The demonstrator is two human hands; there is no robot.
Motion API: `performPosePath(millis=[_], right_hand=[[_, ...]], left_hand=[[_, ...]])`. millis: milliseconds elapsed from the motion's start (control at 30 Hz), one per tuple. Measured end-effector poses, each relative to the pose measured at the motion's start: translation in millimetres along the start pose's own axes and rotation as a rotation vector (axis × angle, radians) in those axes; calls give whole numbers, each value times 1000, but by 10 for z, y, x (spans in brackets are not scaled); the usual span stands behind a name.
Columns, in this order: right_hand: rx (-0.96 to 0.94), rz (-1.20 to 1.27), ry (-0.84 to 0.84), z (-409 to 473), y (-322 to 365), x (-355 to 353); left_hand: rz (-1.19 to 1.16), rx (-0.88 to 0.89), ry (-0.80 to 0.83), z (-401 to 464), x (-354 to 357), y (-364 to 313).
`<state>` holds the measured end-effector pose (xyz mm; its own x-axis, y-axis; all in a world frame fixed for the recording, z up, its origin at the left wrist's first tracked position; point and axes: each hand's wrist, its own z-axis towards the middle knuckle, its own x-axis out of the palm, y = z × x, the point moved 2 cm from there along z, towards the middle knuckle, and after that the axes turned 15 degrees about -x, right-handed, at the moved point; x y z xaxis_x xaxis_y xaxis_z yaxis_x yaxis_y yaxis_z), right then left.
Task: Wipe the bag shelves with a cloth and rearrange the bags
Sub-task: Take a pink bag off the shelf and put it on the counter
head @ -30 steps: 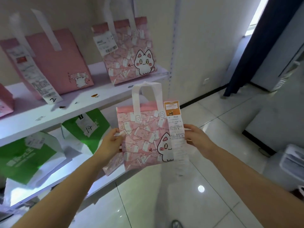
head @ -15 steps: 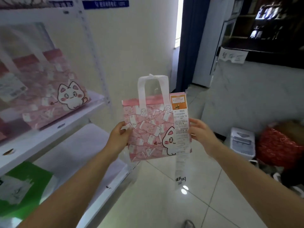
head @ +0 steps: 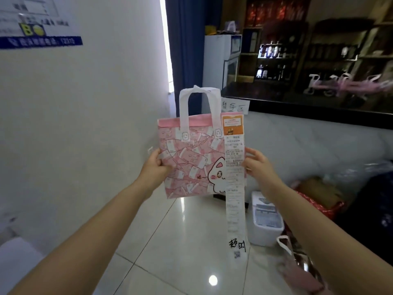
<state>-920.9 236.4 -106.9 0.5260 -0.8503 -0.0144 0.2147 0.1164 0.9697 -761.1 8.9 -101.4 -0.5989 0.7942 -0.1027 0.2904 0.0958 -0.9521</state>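
Observation:
I hold a pink bag (head: 189, 160) upright in front of me, above the tiled floor. It has a white cat print, white handles (head: 198, 99) and a long white receipt (head: 235, 188) stuck to its right side, hanging well below the bag. My left hand (head: 155, 165) grips the bag's left edge. My right hand (head: 255, 165) holds the right edge beside the receipt. No shelf and no cloth are in view.
A white wall (head: 85, 124) runs along the left. A white counter (head: 319, 150) with a dark top stands ahead on the right. On the floor by it lie a white plastic box (head: 265, 222), a red bag (head: 319, 201) and another pink bag (head: 297, 267).
My view has swung right, away from the shelves, which have left the frame. The bag stays in both hands and has come along toward the counter.

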Motion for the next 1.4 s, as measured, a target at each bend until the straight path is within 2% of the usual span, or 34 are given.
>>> performPosePath(millis=[167, 467, 967, 1400], right_hand=[[-3, -2, -88, 550, -65, -363], [-45, -26, -192, 1546, -205, -700], [-175, -127, -386, 4111, -657, -1063], [-241, -117, -313, 5951, -725, -1668]], left_hand=[[26, 14, 71, 589, 452, -358], [80, 44, 106, 1754, 959, -864], [148, 229, 133, 4408, 1685, -2038], [129, 251, 129, 6024, 2385, -2939]])
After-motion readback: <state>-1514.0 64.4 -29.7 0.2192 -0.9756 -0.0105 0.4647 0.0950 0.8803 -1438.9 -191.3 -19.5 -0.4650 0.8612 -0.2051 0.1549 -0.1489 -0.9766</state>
